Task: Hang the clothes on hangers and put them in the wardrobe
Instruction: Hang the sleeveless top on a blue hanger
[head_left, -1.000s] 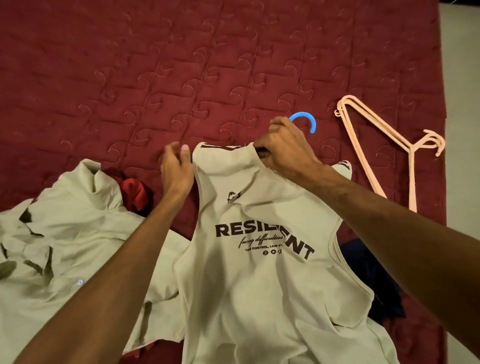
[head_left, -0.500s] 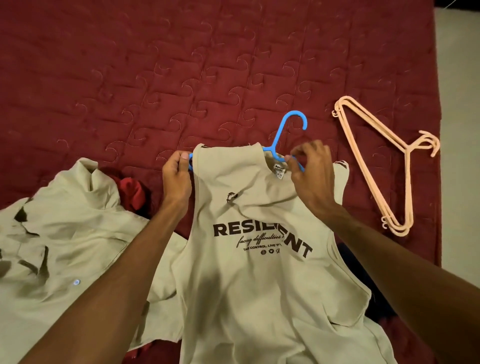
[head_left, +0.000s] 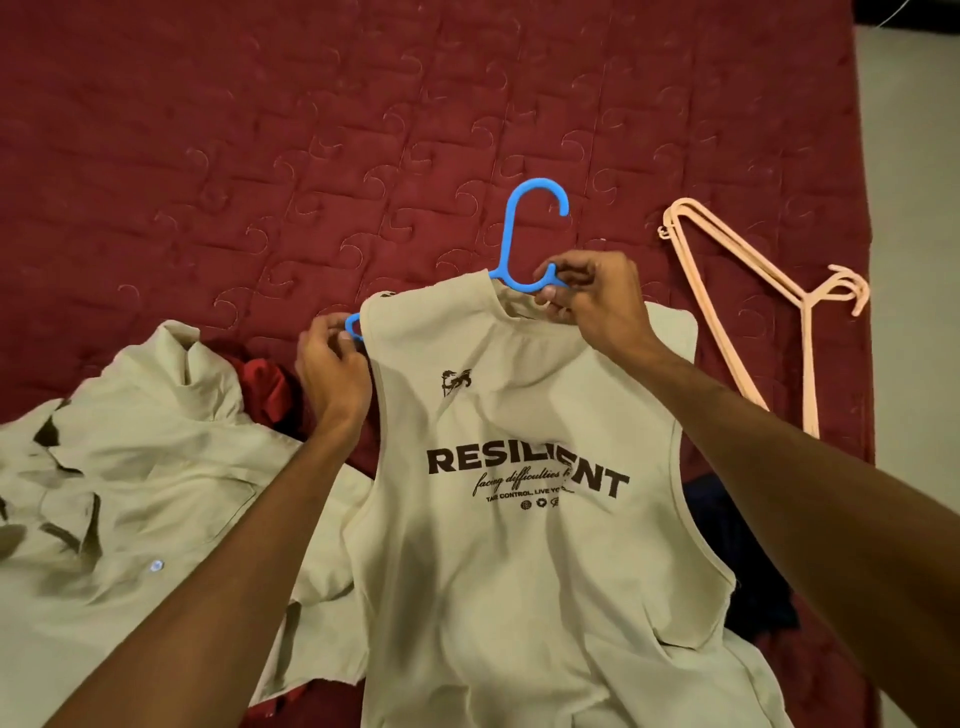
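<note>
A beige sleeveless top (head_left: 524, 545) printed "RESILIENT" lies on the red quilted bed (head_left: 260, 156). A blue hanger (head_left: 511, 244) is inside it, with its hook sticking out above the neckline and its left tip poking out by the left shoulder. My left hand (head_left: 332, 374) pinches the top's left shoulder edge at that hanger tip. My right hand (head_left: 592, 296) pinches the hanger's right arm together with the neckline fabric. The rest of the hanger is hidden under the cloth.
Pale peach hangers (head_left: 748, 312) lie stacked on the bed to the right. A beige buttoned shirt (head_left: 119, 493) is spread at the left, with a red garment (head_left: 265, 384) beside it. Dark navy cloth (head_left: 727, 561) lies under my right forearm. Pale floor (head_left: 914, 364) borders the bed's right edge.
The blue hanger's hook has come further out above the neckline. My right hand moved from the collar's left side to the hanger's right arm. My left hand stayed at the left shoulder.
</note>
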